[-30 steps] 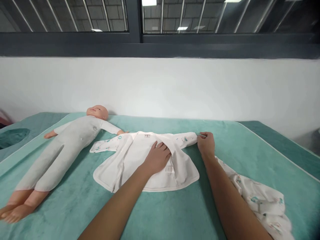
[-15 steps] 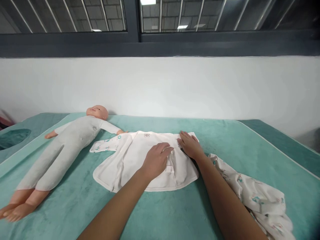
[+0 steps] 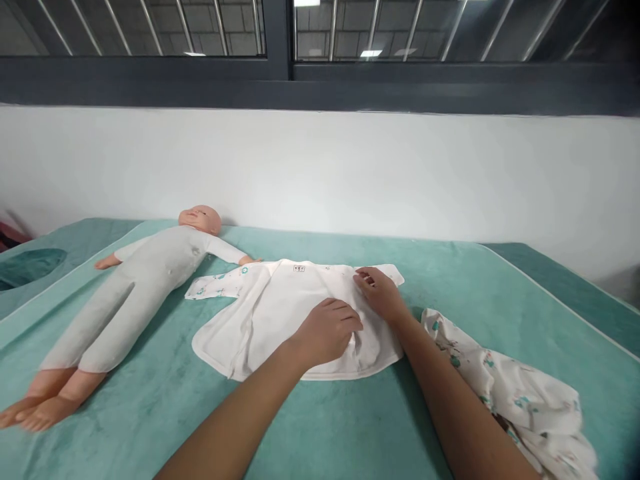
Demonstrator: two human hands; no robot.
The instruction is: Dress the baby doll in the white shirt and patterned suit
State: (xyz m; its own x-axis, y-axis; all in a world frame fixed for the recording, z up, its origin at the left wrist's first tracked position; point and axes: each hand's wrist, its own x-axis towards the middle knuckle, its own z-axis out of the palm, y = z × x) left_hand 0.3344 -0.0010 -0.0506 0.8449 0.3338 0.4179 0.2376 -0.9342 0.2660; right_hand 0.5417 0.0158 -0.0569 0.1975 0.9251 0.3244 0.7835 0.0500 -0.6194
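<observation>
Baby shirt [image 3: 285, 307] laid open on green cover [image 3: 350, 427], btwn doll [image 3: 155, 273] & crumpled printed cloth [image 3: 525, 393]. L hand [image 3: 327, 331] over shirt's R half, R hand [image 3: 379, 292] nr R sleeve [image 3: 393, 272]; both curled, can't tell if pinching.

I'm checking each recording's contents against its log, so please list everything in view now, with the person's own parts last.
Small jacket: 1, white with printed sleeves, spread open at centre
Label: 1, pale with dark marks, at the jacket's neckline
Doll: 1, whitish with pink head, lying left
Bunched cloth: 1, white with coloured prints, right front
Cover: 1, green, beneath these things
Wall: 1, white, behind
Window frame: 1, dark grey, above the wall
Bars: several, silvery, in the window
Red object: 1, cut off, far left; unclear
Left hand: 1, bare, over the jacket's front
Right hand: 1, bare, at the right-side sleeve
</observation>
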